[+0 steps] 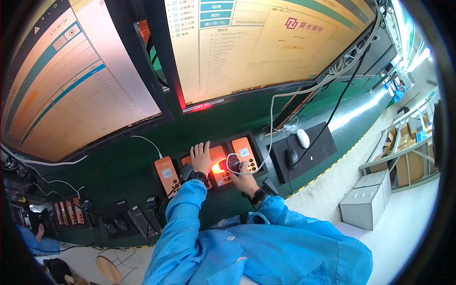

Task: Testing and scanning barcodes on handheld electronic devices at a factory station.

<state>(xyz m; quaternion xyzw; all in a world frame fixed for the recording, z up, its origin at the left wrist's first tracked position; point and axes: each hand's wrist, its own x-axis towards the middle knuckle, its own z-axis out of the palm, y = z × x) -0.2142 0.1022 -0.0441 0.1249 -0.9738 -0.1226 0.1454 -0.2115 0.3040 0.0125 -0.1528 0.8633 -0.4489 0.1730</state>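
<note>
Three orange handset-like devices lie side by side on dark mats on the green bench: a left one [166,172] with a pale label, a middle one [217,153], and a right one [244,150], also labelled. My left hand [201,159] rests by the upper left of the middle device, fingers stretched out. In my right hand [245,179] is a dark handheld barcode scanner [233,163], its white cable curling around it. Red light from it glows on the middle device. My right fingers wrap around the scanner and are partly hidden.
Two monitors stand behind: a left screen [76,80] and a right screen [266,47]. A white mouse [302,138] and a black mouse [291,157] sit on a black mat [313,147]. Grey boxes [365,202] stand on the floor at right. Further devices [69,212] lie at far left.
</note>
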